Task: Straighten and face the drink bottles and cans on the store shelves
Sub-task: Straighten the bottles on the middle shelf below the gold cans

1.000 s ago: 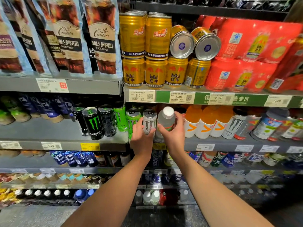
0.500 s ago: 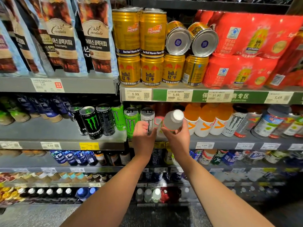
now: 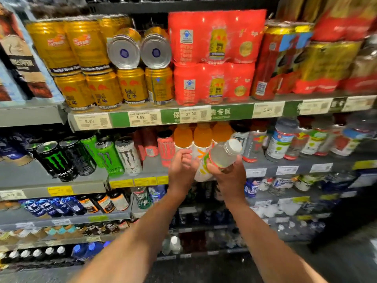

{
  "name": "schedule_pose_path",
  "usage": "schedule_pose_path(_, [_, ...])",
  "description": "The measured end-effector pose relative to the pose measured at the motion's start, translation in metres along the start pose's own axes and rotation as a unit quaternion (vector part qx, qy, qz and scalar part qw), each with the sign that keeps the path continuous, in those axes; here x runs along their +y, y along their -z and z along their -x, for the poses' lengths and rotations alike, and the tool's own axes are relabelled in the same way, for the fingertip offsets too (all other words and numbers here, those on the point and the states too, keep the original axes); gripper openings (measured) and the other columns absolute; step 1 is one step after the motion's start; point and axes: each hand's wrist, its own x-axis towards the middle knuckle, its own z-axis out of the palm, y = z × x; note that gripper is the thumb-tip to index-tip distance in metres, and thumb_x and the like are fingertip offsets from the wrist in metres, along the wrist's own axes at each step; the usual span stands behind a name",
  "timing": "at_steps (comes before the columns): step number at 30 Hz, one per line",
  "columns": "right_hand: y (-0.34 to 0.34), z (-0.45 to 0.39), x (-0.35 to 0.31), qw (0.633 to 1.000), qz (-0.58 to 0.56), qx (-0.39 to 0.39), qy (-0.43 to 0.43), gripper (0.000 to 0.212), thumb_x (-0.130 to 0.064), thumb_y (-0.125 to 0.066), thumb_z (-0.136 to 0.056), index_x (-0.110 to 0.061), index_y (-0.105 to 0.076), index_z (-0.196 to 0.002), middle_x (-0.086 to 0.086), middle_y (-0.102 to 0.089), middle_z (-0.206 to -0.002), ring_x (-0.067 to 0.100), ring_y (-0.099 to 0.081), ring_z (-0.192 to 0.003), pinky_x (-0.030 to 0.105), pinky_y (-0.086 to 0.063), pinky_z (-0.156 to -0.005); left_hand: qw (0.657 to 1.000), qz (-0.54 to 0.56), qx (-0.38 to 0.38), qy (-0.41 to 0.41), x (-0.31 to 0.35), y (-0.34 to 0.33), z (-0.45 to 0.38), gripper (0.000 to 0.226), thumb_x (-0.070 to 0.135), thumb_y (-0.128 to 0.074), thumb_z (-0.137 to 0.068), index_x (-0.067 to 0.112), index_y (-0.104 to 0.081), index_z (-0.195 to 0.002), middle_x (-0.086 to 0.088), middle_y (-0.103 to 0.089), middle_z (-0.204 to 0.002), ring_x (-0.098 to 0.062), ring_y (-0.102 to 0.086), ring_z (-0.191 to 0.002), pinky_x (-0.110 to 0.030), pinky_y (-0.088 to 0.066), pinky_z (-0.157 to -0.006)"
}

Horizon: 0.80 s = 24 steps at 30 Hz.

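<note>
right hand (image 3: 230,178) closed around the lower body of a clear bottle (image 3: 221,155) with a white cap; bottle tilted, cap up and to the right, held off the shelf (image 3: 155,168) just in front of the orange bottles (image 3: 202,135). left hand (image 3: 181,170) curled, fingers (image 3: 186,157) bent inward against a white-labelled orange bottle (image 3: 201,170) at the shelf front; whether it grips it or only touches it i cannot tell. the two hands sit just beside each other.

middle shelf, left to right: black monster can (image 3: 57,161), a second black can, two green cans (image 3: 108,156), white can (image 3: 128,155), pink can (image 3: 165,148), then the orange bottles, then mixed bottles to the far right, blurred. bare shelf gap between the white and pink cans.

upper shelf: gold cans (image 3: 102,90) stacked two high, two more lying on their sides with ends facing out (image 3: 123,52); red multipacks (image 3: 214,58) to their right. price tags (image 3: 142,118) along the shelf edge. lower shelves hold small bottles, blurred.
</note>
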Motion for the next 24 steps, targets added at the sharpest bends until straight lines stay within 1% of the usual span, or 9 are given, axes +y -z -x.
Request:
schedule_pose_path(3, [0.054,-0.022,0.012,0.998,-0.052,-0.005,-0.041,0.054,-0.017,-0.091,-0.061,-0.02,-0.06,-0.106,-0.001,-0.074,-0.1,0.01,-0.071,-0.09,0.027,-0.057,-0.076,0.998,0.031,0.013,0.045,0.021,-0.057,0.013,0.019,0.019,-0.066,-0.081,0.031,-0.065,-0.095,0.015,-0.068,-0.08,0.001,-0.062,-0.068,-0.016,-0.052,-0.066])
schedule_pose_path(6, [0.106,-0.042,0.027,0.997,-0.057,-0.014,-0.05,0.053,-0.007,-0.092,-0.064,-0.025,-0.058,-0.101,-0.008,-0.074,-0.093,0.007,-0.07,-0.089,0.031,-0.055,-0.078,0.999,0.047,0.026,0.01,0.042,-0.112,0.023,0.025,0.014,-0.066,-0.084,0.011,-0.064,-0.108,0.003,-0.059,-0.082,-0.009,-0.05,-0.068,-0.025,-0.046,-0.07])
schedule_pose_path(10, [0.161,-0.059,0.038,0.996,-0.065,-0.033,-0.045,0.056,-0.019,-0.094,-0.063,-0.013,-0.06,-0.108,-0.003,-0.073,-0.097,0.012,-0.068,-0.092,0.038,-0.057,-0.08,1.0,-0.003,0.015,-0.008,0.061,-0.154,0.018,0.051,0.006,-0.068,-0.088,0.011,-0.054,-0.136,0.005,-0.058,-0.092,0.001,-0.054,-0.074,-0.015,-0.046,-0.077])
schedule_pose_path(12, [0.181,-0.064,0.042,0.991,-0.1,-0.057,-0.071,0.063,-0.014,-0.09,-0.065,-0.005,-0.059,-0.119,0.005,-0.072,-0.109,0.018,-0.069,-0.099,0.032,-0.058,-0.081,0.996,-0.07,0.028,-0.04,0.069,-0.165,0.012,0.059,0.01,-0.07,-0.089,0.012,-0.048,-0.144,0.008,-0.061,-0.112,0.007,-0.058,-0.094,-0.006,-0.041,-0.084])
schedule_pose_path(13, [0.187,-0.065,0.045,0.99,-0.104,-0.059,-0.078,0.064,-0.005,-0.088,-0.068,-0.002,-0.056,-0.124,0.012,-0.07,-0.115,0.019,-0.069,-0.102,0.029,-0.057,-0.081,0.992,-0.115,0.03,-0.051,0.071,-0.166,0.009,0.061,0.014,-0.07,-0.09,0.011,-0.046,-0.146,0.002,-0.06,-0.124,-0.001,-0.058,-0.108,-0.01,-0.039,-0.091])
schedule_pose_path(15, [0.2,-0.069,0.05,0.986,-0.121,-0.06,-0.095,0.066,0.01,-0.082,-0.071,-0.002,-0.053,-0.128,0.013,-0.068,-0.118,0.015,-0.069,-0.102,0.03,-0.057,-0.085,0.979,-0.195,0.025,-0.052,0.076,-0.173,0.004,0.058,0.022,-0.072,-0.09,0.014,-0.049,-0.143,-0.009,-0.056,-0.13,-0.022,-0.056,-0.116,-0.024,-0.039,-0.092])
schedule_pose_path(19, [0.214,-0.076,0.054,0.985,-0.115,-0.066,-0.108,0.064,-0.001,-0.086,-0.071,-0.018,-0.057,-0.125,0.002,-0.071,-0.115,0.018,-0.069,-0.105,0.039,-0.056,-0.089,0.968,-0.242,0.041,-0.059,0.079,-0.179,0.001,0.046,0.027,-0.077,-0.086,0.019,-0.054,-0.124,-0.004,-0.051,-0.114,-0.016,-0.053,-0.095,-0.023,-0.036,-0.078])
schedule_pose_path(22, [0.217,-0.079,0.05,0.99,-0.078,-0.065,-0.103,0.056,-0.024,-0.089,-0.062,-0.042,-0.059,-0.106,-0.018,-0.073,-0.103,0.002,-0.07,-0.094,0.02,-0.056,-0.077,0.956,-0.27,0.082,-0.077,0.081,-0.184,0.005,0.043,0.028,-0.082,-0.08,0.017,-0.053,-0.11,-0.004,-0.048,-0.113,-0.015,-0.049,-0.088,-0.027,-0.039,-0.072])
schedule_pose_path(24, [0.217,-0.085,0.048,0.991,-0.056,-0.072,-0.096,0.055,-0.028,-0.089,-0.06,-0.04,-0.059,-0.103,-0.026,-0.072,-0.097,-0.007,-0.068,-0.087,0.009,-0.052,-0.069,0.952,-0.276,0.099,-0.082,0.081,-0.189,0.01,0.045,0.03,-0.084,-0.078,0.015,-0.051,-0.104,-0.004,-0.05,-0.111,-0.015,-0.048,-0.088,-0.026,-0.037,-0.071])
